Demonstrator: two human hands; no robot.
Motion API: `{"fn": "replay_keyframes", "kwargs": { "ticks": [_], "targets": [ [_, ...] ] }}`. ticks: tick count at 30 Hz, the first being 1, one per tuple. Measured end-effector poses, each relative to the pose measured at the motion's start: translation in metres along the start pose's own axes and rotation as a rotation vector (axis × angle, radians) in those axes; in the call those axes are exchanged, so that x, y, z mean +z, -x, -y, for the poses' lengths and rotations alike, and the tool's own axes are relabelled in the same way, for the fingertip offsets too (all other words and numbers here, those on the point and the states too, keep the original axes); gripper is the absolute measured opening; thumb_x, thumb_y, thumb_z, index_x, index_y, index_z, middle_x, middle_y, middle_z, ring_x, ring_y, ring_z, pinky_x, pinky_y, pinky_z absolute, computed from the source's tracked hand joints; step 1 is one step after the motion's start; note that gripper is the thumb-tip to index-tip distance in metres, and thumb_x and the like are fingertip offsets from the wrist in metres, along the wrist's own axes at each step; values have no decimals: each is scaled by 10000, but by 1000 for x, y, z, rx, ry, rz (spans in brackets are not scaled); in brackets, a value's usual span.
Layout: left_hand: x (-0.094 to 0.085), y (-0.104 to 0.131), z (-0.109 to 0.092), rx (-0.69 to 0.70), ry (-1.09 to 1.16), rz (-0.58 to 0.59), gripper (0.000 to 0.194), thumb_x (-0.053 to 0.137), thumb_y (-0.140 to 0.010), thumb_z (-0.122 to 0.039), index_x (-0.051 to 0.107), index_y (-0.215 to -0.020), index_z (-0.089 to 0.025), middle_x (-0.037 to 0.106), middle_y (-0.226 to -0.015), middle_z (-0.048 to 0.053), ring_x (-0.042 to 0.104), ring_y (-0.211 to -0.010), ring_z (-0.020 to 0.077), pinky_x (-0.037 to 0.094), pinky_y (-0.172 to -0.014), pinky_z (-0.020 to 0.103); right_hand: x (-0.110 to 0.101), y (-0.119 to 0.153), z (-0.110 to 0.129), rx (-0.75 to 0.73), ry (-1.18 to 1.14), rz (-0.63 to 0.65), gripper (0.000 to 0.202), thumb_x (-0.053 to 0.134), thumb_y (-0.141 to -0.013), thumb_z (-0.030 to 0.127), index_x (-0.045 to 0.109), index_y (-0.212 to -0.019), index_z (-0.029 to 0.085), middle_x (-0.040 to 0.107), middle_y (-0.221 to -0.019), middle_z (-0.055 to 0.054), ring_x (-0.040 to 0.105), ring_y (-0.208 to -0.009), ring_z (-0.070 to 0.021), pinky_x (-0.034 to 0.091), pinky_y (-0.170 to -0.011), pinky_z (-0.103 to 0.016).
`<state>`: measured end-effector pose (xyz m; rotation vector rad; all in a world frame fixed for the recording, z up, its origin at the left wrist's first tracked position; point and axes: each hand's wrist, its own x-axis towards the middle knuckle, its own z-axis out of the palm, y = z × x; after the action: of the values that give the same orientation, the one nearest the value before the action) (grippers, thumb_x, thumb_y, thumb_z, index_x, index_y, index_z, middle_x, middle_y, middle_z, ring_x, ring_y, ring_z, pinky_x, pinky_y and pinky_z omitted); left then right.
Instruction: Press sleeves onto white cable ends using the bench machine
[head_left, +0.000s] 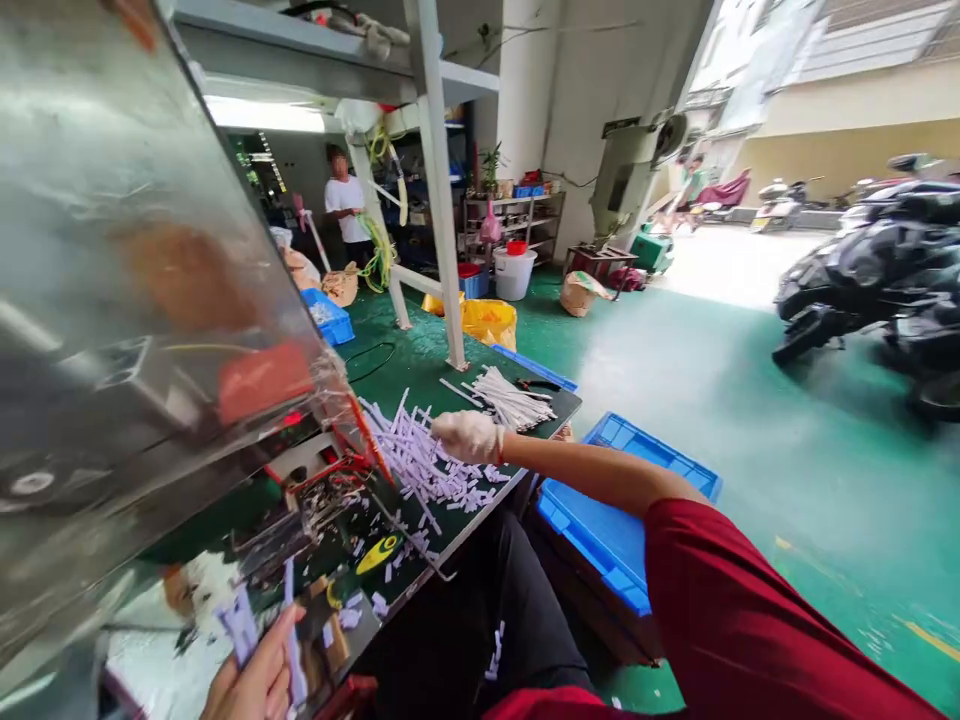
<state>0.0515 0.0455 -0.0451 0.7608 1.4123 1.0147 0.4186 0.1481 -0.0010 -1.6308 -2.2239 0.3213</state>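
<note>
Our bare left hand [259, 672] grasps several lavender strips [296, 668]. Our gloved right hand [469, 437] is at the edge of the strip pile [416, 455] on the tabletop [411, 362]; whether it grips any, we cannot tell.

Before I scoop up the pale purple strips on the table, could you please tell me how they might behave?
The pale purple strips seem fairly stiff: those in the left hand show little droop. Being thin, they are probably light. Lying loose and crisscrossed, they may slide apart.
</note>
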Motion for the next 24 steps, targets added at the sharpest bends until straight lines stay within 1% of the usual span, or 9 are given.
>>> {"fn": "replay_keyframes", "kwargs": {
  "ticks": [1,3,5,7,10,12,17,20,24],
  "targets": [
    [1,4,-2,2,41,-11,477,881,-545,-485,659,-870,-216,422,-466,-99,382,-346,73,290,-337,180,-2,6,7,-8,-22,-35,194,525,-850,172,670,-980,181,697,-1003,-89,621,-875,-209,416,-758,-311],
    [1,12,-6,20,121,-48,449,878,-536,-477,623,-749,-175,386,-440,-111,291,-320,26,195,-316,142,-5,19,23,-16,-125,-149,232,472,-927,257,652,-1057,188,696,-1034,-75,627,-928,-194,435,-801,-292],
    [-3,19,-9,33,174,-43,459,872,-544,-506,612,-691,-157,322,-405,-127,226,-307,5,140,-310,127,-4,33,42,91,-294,-164,255,506,-944,412,648,-978,203,697,-861,-30,628,-756,-160,448,-686,-260],
    [-11,25,-11,57,226,-47,474,868,-563,-528,583,-643,-158,311,-395,-127,217,-300,-2,145,-309,125,1,45,65,179,-522,34,317,516,-935,488,608,-868,192,639,-647,1,593,-565,-139,427,-543,-241],
    [-24,38,-10,81,335,-56,492,880,-573,-523,549,-605,-161,317,-394,-123,225,-294,-8,162,-313,124,18,56,112,187,-896,373,376,518,-929,536,534,-778,192,581,-551,25,513,-413,-106,357,-403,-214],
    [-30,47,-7,94,397,-69,485,888,-581,-507,553,-603,-157,314,-394,-122,228,-297,-11,163,-318,120,38,54,146,163,-1082,455,384,537,-916,540,505,-751,195,586,-564,27,456,-364,-79,309,-350,-196],
    [-43,57,3,121,474,-103,447,888,-620,-458,568,-605,-147,309,-393,-121,243,-307,-10,176,-325,120,95,25,198,257,-1246,367,352,587,-859,510,485,-726,201,631,-579,7,440,-323,-71,303,-295,-180],
    [-51,57,10,99,508,-137,444,892,-618,-434,552,-612,-148,338,-417,-116,266,-317,-10,177,-327,119,120,12,204,340,-1244,321,324,615,-830,480,513,-719,193,654,-584,-7,467,-321,-78,330,-287,-178],
    [-58,55,20,86,490,-172,441,879,-641,-446,556,-642,-146,409,-460,-96,284,-333,-10,174,-330,123,134,5,204,412,-1263,294,297,611,-834,458,540,-733,188,675,-595,-18,484,-316,-82,337,-274,-179]
  ]
}}
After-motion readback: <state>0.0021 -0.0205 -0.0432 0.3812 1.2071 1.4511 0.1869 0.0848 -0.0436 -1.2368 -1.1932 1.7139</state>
